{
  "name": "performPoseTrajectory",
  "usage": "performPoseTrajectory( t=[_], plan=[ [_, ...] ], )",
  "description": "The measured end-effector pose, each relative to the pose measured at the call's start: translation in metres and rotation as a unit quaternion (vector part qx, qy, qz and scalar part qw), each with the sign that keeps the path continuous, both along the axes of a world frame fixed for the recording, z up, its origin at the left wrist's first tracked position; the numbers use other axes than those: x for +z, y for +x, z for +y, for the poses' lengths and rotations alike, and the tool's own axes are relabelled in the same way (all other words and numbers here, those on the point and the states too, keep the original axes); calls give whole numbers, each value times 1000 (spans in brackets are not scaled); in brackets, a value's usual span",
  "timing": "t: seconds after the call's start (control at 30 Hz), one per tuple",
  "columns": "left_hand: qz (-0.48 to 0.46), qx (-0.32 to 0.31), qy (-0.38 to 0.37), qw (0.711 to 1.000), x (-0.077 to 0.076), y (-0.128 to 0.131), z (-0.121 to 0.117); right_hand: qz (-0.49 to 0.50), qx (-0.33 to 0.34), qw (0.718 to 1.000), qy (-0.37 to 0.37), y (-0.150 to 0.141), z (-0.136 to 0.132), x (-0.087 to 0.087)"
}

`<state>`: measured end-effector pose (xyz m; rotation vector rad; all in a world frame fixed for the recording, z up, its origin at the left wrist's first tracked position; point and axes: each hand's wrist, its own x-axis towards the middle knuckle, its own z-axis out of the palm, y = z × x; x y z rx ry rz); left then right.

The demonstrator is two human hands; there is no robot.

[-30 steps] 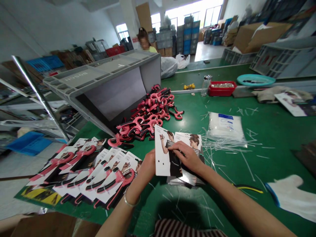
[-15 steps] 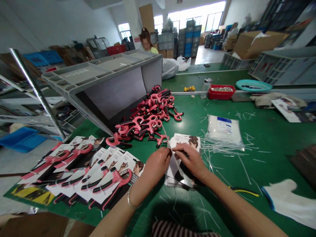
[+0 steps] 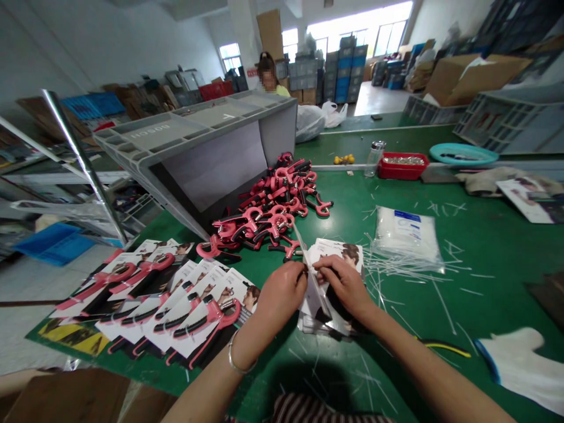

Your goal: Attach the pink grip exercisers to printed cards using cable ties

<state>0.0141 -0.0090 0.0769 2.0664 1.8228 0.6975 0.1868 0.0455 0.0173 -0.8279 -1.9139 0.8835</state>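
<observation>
there, both my hands met over the stack of printed cards [image 3: 341, 258] lying on the green desk [image 3: 484, 247]. my left hand [image 3: 282, 291] and my right hand [image 3: 346, 285] together pinched one card [image 3: 314, 288], held nearly edge-on to me, just above the stack. a pile of pink grip trainers [image 3: 268, 211] spilled from the tipped grey crate [image 3: 198, 153] just beyond it. to my left lay rows of carded grippers [image 3: 176, 305], overlapping one another. a bag of white ties [image 3: 408, 232] sat to the right of the stack, loose ties scattered about it, and a white glove [image 3: 520, 364] lay near the desk's edge.
</observation>
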Motion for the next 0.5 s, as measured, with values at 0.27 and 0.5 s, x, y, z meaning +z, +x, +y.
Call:
performPoseTrajectory(
  t=[0.27,0.5],
  plan=[
    [39,-34,9,999,-7,9,13,3,-27,999,-33,9,4,1],
    [95,-33,7,995,-2,10,13,-21,-35,999,3,8,2,1]
  ],
)
